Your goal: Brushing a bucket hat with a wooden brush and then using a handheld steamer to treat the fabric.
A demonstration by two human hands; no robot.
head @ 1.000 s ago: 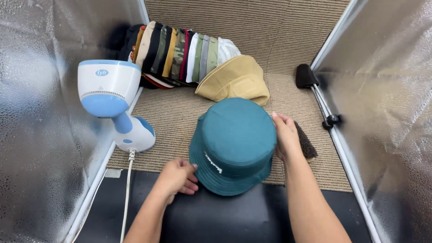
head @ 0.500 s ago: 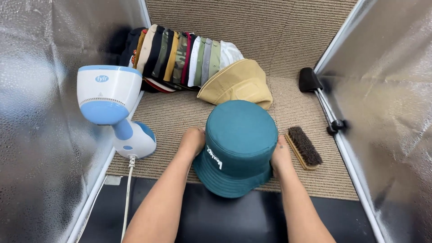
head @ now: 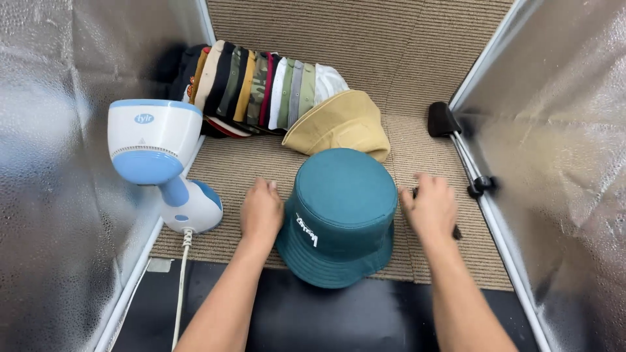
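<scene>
A teal bucket hat (head: 342, 212) with a small white embroidered mark sits crown-up on the beige carpet, its brim over the black mat edge. My left hand (head: 261, 210) rests flat on the carpet against the hat's left side, fingers together. My right hand (head: 430, 207) lies just right of the hat, over a dark brush (head: 455, 231) that is mostly hidden beneath it. Neither hand grips the hat. A tan bucket hat (head: 342, 124) lies just behind the teal one.
A row of several folded caps (head: 261, 88) stands at the back. A white and blue garment steamer (head: 163, 163) with a cord stands at the left. Silver foil walls (head: 59, 195) close both sides; a black clamp (head: 443, 120) sits at the right wall. A black mat (head: 313, 313) lies in front.
The hat has been turned so its white mark faces left-front. Both hands have come off its sides and lowered to the carpet; my right hand now covers the brush.
</scene>
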